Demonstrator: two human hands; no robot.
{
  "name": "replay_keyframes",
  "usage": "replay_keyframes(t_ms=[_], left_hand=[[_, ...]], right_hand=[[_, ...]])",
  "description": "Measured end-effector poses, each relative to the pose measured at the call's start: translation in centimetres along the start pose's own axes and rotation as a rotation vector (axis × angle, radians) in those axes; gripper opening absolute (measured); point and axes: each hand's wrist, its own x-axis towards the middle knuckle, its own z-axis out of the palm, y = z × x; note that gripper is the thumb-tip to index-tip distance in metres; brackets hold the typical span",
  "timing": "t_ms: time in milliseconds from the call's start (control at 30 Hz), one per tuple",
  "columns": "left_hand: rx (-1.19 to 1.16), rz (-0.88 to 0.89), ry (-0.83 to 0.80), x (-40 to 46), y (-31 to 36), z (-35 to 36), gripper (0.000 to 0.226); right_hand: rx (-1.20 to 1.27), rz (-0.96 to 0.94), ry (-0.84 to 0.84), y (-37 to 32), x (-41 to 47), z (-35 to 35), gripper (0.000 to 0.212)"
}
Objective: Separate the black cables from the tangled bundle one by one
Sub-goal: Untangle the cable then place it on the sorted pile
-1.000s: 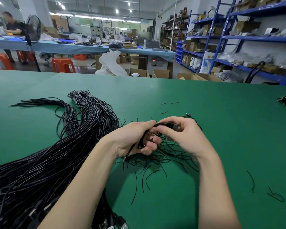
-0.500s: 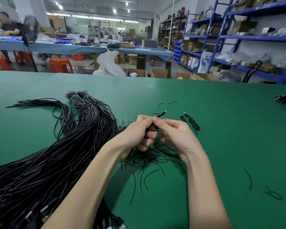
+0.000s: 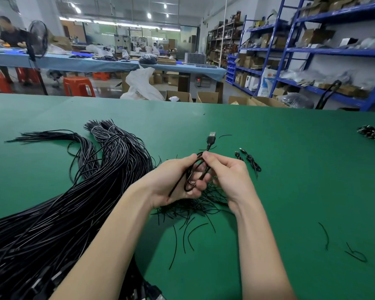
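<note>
Both hands' grip, left hand and right hand, pinches one looped cable, partly hiding it.

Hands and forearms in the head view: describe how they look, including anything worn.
Both the left hand and the right hand are bare, with no gloves. No ring, watch or wristband shows. Both forearms are uncovered right to the bottom edge of the picture; no sleeve is in view.

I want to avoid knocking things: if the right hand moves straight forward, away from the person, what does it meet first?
Probably nothing nearby: beyond the right hand lies bare green table; the small coiled cable sits slightly right.
</note>
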Motion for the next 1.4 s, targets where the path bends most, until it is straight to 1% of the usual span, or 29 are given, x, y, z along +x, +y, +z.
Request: replay_keyframes(t_ms=[67, 133, 200, 233, 300, 400, 567, 633, 767, 833, 867, 900, 967, 1000, 1067, 1100, 1133, 1167, 1233, 1267, 1300, 1333, 1400], left_hand=[[-0.097, -0.148, -0.118, -0.6, 0.5, -0.5, 0.035], [-0.139, -0.17, -0.233, -1.0, 0.7, -0.9, 0.038], [-0.15, -0.168, -0.285, -1.2, 0.7, -0.9, 0.039], [-0.169, -0.175, -0.293, -1.1, 0.6, -0.8, 0.039], [-0.206, -0.182, -0.289, -0.9, 0.4, -0.6, 0.037], [-0.226, -0.172, -0.283, -0.6, 0.2, -0.3, 0.028], [-0.198, -0.11, -0.281, -0.6, -0.1, 0.0, 0.019], [-0.211, -0.117, -0.276, -0.5, -0.2, 0.1, 0.018], [-0.256, -0.15, -0.313, -0.4, 0.0, -0.3, 0.014], [-0.179, -0.158, -0.272, -0.4, 0.2, -0.2, 0.016], [-0.093, -0.141, -0.209, -0.3, 0.2, -0.1, 0.019], [0.035, -0.099, -0.113, -0.1, 0.2, 0.1, 0.024], [0.42, 0.05, 0.109, 0.1, 0.0, 0.6, 0.033], [0.655, 0.133, 0.2, 0.1, -0.2, 0.9, 0.035], [1.08, 0.267, 0.299, 0.1, -0.5, 1.2, 0.036], [1.234, 0.306, 0.332, 0.1, -0.7, 1.2, 0.034], [1.339, 0.332, 0.36, 0.2, -0.8, 1.2, 0.031], [1.411, 0.35, 0.377, 0.3, -1.0, 1.2, 0.028], [1.498, 0.391, 0.394, 0.4, -1.3, 1.6, 0.027], [1.494, 0.405, 0.389, 0.5, -1.5, 1.8, 0.028], [1.429, 0.406, 0.38, 0.6, -1.6, 1.9, 0.027], [1.308, 0.396, 0.366, 0.8, -1.5, 1.9, 0.026], [0.94, 0.331, 0.304, 1.2, -1.2, 2.2, 0.031]], right_hand=[[-0.002, -0.017, -0.023, 0.1, 0.1, -0.3, 0.01], [0.033, -0.016, -0.083, 0.0, -0.1, -0.6, 0.012], [0.056, -0.017, -0.118, 0.2, -0.3, -0.8, 0.015], [0.063, -0.022, -0.127, 0.3, -0.3, -1.0, 0.019], [0.072, -0.032, -0.134, 0.4, -0.2, -1.2, 0.021], [0.102, -0.032, -0.139, 0.7, -0.2, -1.4, 0.023], [0.234, 0.048, -0.154, 1.1, -0.1, -1.0, 0.03], [0.21, 0.046, -0.146, 1.1, 0.1, -1.0, 0.032], [0.132, -0.013, -0.108, 1.3, 0.3, -1.4, 0.026], [0.1, -0.003, -0.084, 1.4, 0.4, -1.3, 0.019], [0.078, 0.006, -0.072, 1.4, 0.4, -1.1, 0.018], [0.048, 0.014, -0.052, 1.3, 0.4, -0.8, 0.018], [-0.061, 0.031, -0.009, 0.9, 0.4, -0.4, 0.021], [-0.135, 0.04, -0.005, 0.7, 0.4, -0.2, 0.027], [-0.264, 0.024, -0.01, 0.3, 0.4, 0.0, 0.048], [-0.299, -0.003, 0.004, 0.3, 0.4, 0.0, 0.057], [-0.317, -0.028, 0.025, 0.3, 0.4, 0.1, 0.061], [-0.325, -0.05, 0.043, 0.2, 0.4, 0.2, 0.06], [-0.331, -0.077, 0.07, 0.1, 0.4, 0.4, 0.052], [-0.316, -0.077, 0.085, 0.2, 0.4, 0.5, 0.049], [-0.274, -0.066, 0.1, 0.3, 0.5, 0.4, 0.044], [-0.202, -0.046, 0.109, 0.4, 0.5, 0.4, 0.038], [-0.032, -0.002, 0.088, 0.7, 0.6, 0.2, 0.027]])
